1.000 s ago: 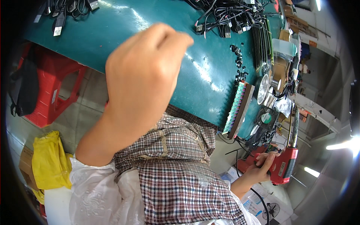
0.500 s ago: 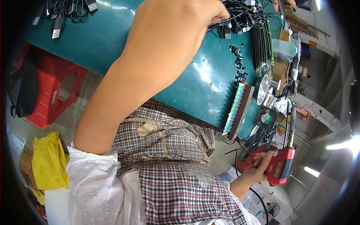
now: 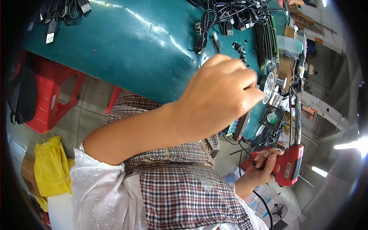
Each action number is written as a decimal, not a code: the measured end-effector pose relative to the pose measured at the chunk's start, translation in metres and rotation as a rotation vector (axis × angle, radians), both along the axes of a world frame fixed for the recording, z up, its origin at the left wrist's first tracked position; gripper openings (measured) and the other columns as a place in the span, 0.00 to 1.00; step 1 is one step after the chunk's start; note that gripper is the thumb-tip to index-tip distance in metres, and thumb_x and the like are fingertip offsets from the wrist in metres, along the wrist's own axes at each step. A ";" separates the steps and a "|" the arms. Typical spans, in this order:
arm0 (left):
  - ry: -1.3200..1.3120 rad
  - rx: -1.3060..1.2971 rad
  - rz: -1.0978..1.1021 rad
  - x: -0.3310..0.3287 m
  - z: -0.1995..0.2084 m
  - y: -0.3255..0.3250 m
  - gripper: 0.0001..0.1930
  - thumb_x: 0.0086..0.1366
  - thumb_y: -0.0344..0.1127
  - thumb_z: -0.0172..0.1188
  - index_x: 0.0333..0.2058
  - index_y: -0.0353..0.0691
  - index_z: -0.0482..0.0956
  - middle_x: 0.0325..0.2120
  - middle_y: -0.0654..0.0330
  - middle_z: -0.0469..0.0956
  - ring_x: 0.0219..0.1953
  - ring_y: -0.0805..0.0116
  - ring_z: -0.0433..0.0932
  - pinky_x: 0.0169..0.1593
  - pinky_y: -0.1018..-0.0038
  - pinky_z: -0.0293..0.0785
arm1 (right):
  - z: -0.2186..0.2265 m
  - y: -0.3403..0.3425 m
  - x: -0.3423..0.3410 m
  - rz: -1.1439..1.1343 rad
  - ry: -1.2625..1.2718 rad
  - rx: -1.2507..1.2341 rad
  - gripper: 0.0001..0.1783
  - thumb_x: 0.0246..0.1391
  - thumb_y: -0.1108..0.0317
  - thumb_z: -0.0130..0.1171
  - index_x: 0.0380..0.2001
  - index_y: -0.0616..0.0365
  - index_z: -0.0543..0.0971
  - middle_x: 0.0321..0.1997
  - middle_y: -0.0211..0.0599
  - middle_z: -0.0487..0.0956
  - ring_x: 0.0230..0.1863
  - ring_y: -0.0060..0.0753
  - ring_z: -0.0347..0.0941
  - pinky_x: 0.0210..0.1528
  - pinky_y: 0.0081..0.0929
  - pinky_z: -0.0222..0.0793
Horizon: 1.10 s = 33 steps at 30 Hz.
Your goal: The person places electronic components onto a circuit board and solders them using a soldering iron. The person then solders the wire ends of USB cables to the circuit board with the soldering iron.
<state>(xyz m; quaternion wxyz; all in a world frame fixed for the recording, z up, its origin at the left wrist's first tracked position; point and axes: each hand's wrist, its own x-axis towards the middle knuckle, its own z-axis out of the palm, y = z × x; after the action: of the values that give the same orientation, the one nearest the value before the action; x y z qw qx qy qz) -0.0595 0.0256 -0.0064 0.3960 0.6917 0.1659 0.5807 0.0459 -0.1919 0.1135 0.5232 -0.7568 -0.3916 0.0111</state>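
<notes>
My left hand (image 3: 222, 90) is closed, its fingers curled in above the right side of the green table (image 3: 126, 50). Whatever is between its fingertips, if anything, is hidden. At the lower right, my right hand (image 3: 258, 170) grips a red soldering gun (image 3: 290, 168) whose metal barrel points up, with a black cord trailing down. Beyond my left hand lies a heap of black USB cables (image 3: 230, 17). Small black parts (image 3: 239, 49) are scattered beside it. A strip of small boards in a brown holder (image 3: 241, 124) is partly covered by my left hand.
More USB cables (image 3: 63, 13) lie at the far left of the table. Along the right stand upright thin green boards (image 3: 266, 42), a round metal dish (image 3: 269, 88) and a small black fan (image 3: 272, 118). Below the table's left edge are a red stool (image 3: 55, 92) and yellow cloth (image 3: 51, 165).
My left hand has come back from the cable heap toward me and to the right, uncovering more cables. My right hand still holds the soldering gun, nearly in the same place.
</notes>
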 end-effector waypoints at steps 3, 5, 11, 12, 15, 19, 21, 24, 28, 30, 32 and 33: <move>0.095 -0.122 -0.153 -0.001 -0.009 -0.009 0.05 0.58 0.33 0.72 0.34 0.45 0.87 0.30 0.63 0.83 0.36 0.60 0.82 0.47 0.62 0.75 | -0.003 0.014 -0.013 -0.112 0.033 -0.082 0.09 0.66 0.68 0.59 0.43 0.61 0.74 0.34 0.32 0.71 0.19 0.16 0.60 0.26 0.21 0.63; 0.123 -0.203 -0.229 -0.002 -0.012 -0.012 0.05 0.59 0.34 0.72 0.32 0.45 0.86 0.28 0.63 0.83 0.35 0.61 0.82 0.48 0.62 0.74 | -0.005 0.024 -0.018 -0.089 0.092 -0.068 0.12 0.64 0.70 0.60 0.47 0.62 0.73 0.38 0.34 0.72 0.21 0.15 0.62 0.28 0.22 0.64; 0.095 -0.231 -0.257 0.001 -0.014 -0.018 0.05 0.58 0.34 0.73 0.31 0.46 0.85 0.27 0.65 0.82 0.34 0.63 0.82 0.50 0.64 0.73 | -0.014 0.047 -0.024 -0.046 0.147 -0.149 0.33 0.59 0.78 0.65 0.66 0.67 0.66 0.52 0.38 0.75 0.41 0.28 0.76 0.50 0.30 0.74; 0.095 -0.233 -0.264 0.001 -0.012 -0.018 0.05 0.58 0.34 0.73 0.31 0.46 0.85 0.28 0.66 0.81 0.34 0.64 0.81 0.50 0.65 0.72 | -0.018 0.053 -0.023 -0.043 0.155 -0.170 0.35 0.58 0.79 0.66 0.67 0.66 0.65 0.51 0.39 0.75 0.42 0.28 0.77 0.44 0.28 0.75; 0.093 -0.218 -0.282 0.001 -0.014 -0.021 0.04 0.58 0.34 0.73 0.31 0.46 0.85 0.28 0.68 0.79 0.35 0.67 0.80 0.50 0.65 0.71 | -0.022 0.061 -0.021 -0.019 0.235 -0.229 0.39 0.57 0.84 0.66 0.69 0.63 0.61 0.53 0.43 0.75 0.49 0.35 0.81 0.45 0.29 0.78; 0.116 -0.158 -0.283 0.001 -0.015 -0.023 0.04 0.57 0.33 0.73 0.29 0.46 0.86 0.28 0.68 0.79 0.35 0.68 0.79 0.52 0.65 0.70 | -0.031 0.067 -0.020 0.050 0.252 -0.217 0.34 0.59 0.88 0.63 0.66 0.64 0.62 0.57 0.50 0.76 0.53 0.39 0.81 0.57 0.34 0.78; 0.125 -0.147 -0.278 0.001 -0.016 -0.024 0.04 0.57 0.33 0.73 0.29 0.46 0.86 0.28 0.68 0.78 0.34 0.68 0.79 0.52 0.64 0.69 | -0.031 0.066 -0.020 0.062 0.247 -0.250 0.33 0.59 0.89 0.63 0.64 0.64 0.63 0.55 0.50 0.78 0.52 0.37 0.81 0.57 0.34 0.77; 0.145 -0.124 -0.279 0.001 -0.016 -0.025 0.04 0.56 0.34 0.73 0.28 0.46 0.86 0.27 0.69 0.78 0.33 0.69 0.79 0.53 0.65 0.69 | -0.031 0.069 -0.019 0.070 0.210 -0.263 0.34 0.58 0.89 0.64 0.64 0.64 0.62 0.50 0.48 0.80 0.50 0.33 0.82 0.54 0.29 0.77; 0.183 -0.107 -0.268 0.001 -0.017 -0.026 0.05 0.56 0.35 0.73 0.28 0.46 0.86 0.27 0.68 0.78 0.33 0.69 0.79 0.53 0.65 0.69 | -0.032 0.068 -0.013 0.079 0.165 -0.333 0.35 0.58 0.87 0.66 0.64 0.64 0.62 0.45 0.44 0.82 0.48 0.30 0.81 0.52 0.25 0.77; 0.163 -0.108 -0.288 0.000 -0.017 -0.025 0.05 0.56 0.35 0.73 0.28 0.46 0.86 0.27 0.68 0.78 0.33 0.69 0.79 0.52 0.65 0.70 | -0.035 0.067 -0.012 0.079 0.116 -0.327 0.35 0.58 0.86 0.67 0.64 0.63 0.62 0.44 0.42 0.83 0.45 0.28 0.81 0.49 0.24 0.76; 0.144 -0.110 -0.305 -0.001 -0.018 -0.025 0.05 0.56 0.35 0.74 0.29 0.46 0.86 0.27 0.67 0.78 0.33 0.68 0.79 0.51 0.65 0.71 | -0.035 0.069 -0.014 0.053 0.160 -0.297 0.35 0.58 0.86 0.67 0.64 0.62 0.62 0.43 0.40 0.82 0.44 0.27 0.80 0.48 0.23 0.76; 0.152 -0.109 -0.303 -0.001 -0.018 -0.025 0.05 0.56 0.34 0.74 0.30 0.45 0.85 0.28 0.66 0.79 0.34 0.67 0.80 0.50 0.65 0.72 | -0.035 0.069 -0.016 0.028 0.203 -0.266 0.35 0.58 0.86 0.68 0.64 0.61 0.62 0.43 0.38 0.82 0.43 0.27 0.80 0.47 0.23 0.76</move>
<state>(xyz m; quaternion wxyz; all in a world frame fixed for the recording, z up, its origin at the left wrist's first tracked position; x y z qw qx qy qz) -0.0602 0.0003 -0.0248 0.5022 0.7282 0.1206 0.4505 0.0303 -0.1225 0.0782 0.4552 -0.8088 -0.3421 0.1466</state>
